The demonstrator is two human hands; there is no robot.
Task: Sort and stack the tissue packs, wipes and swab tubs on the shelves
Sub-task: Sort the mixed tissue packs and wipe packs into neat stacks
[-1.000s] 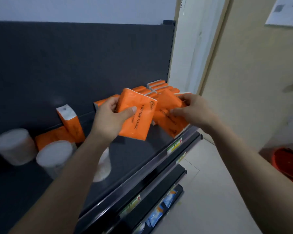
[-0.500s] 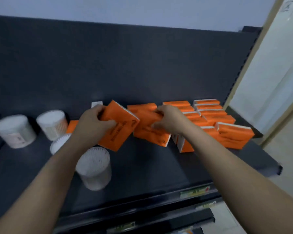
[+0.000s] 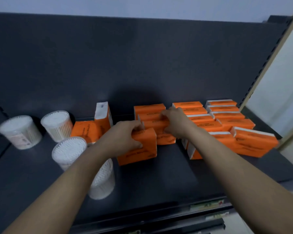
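Orange tissue packs [image 3: 225,123] stand in rows on the right half of the dark shelf [image 3: 159,179]; their black lettering is too blurred to read. The left hand [image 3: 123,140] is clamped around one pack [image 3: 142,149] at the front of the middle row, thumb on its face. The right hand [image 3: 173,122] has fingers curled over a pack [image 3: 153,124] just behind it. Four clear tubs [image 3: 57,125], packed with white cotton swabs, stand at the left. Shelf-edge price labels [image 3: 206,206] are illegible.
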